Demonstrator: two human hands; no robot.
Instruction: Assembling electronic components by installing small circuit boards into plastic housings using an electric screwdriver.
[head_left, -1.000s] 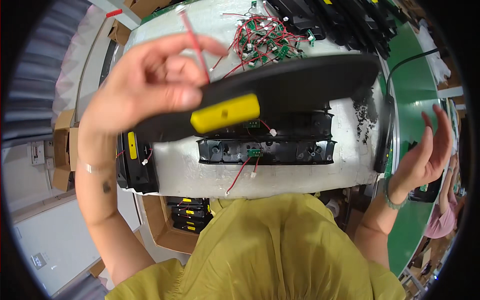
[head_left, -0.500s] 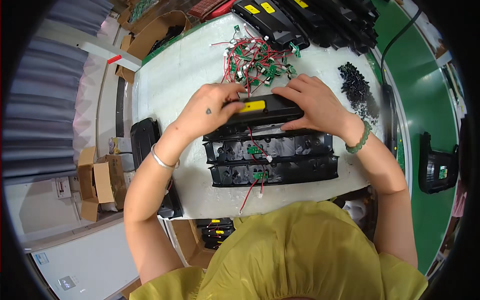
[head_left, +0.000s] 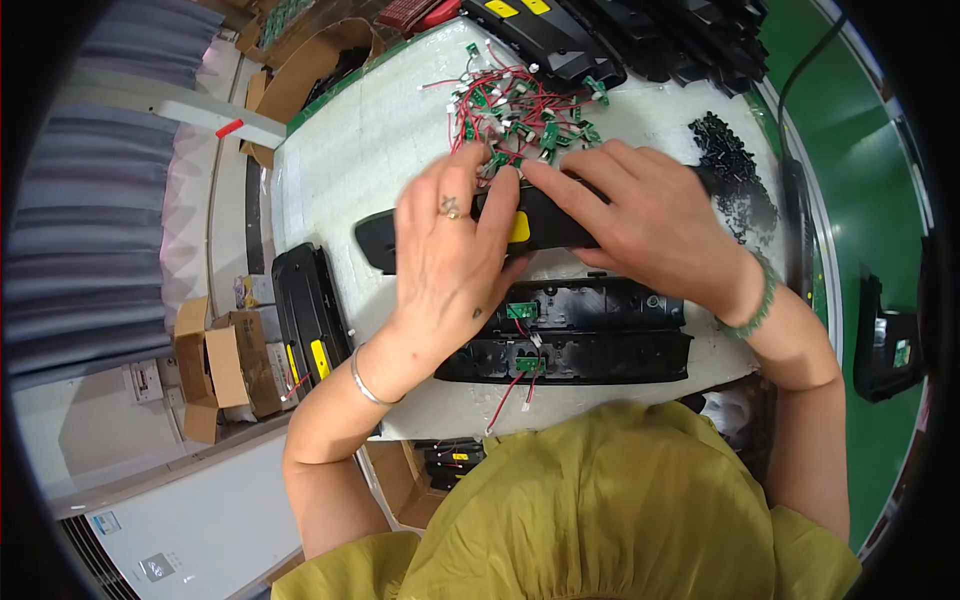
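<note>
A long black plastic housing (head_left: 558, 222) with a yellow label is held between both hands, tilted, above the middle of the white table. My left hand (head_left: 448, 235) is wrapped over its left part, fingers at the far edge and thumb beside the label. My right hand (head_left: 640, 215) grips its right part, with the index fingertip near the left hand's fingers. Closer to me lie two open black housings (head_left: 610, 308), (head_left: 625, 358) side by side, each with a small green circuit board and thin wires. The far fingertips touch the edge of a heap of wired circuit boards (head_left: 515, 105).
A pile of small black screws (head_left: 725, 160) lies at right, beside a dark corded tool (head_left: 797, 225). More black housings (head_left: 560, 45) are stacked at the back, others (head_left: 303, 310) at left. A cardboard box (head_left: 240, 360) stands beyond the table's left edge.
The left hand has turned and now covers the housing's label area from above. The housing has shifted left and tilted, its left end now showing past the hand. The view has moved slightly.
</note>
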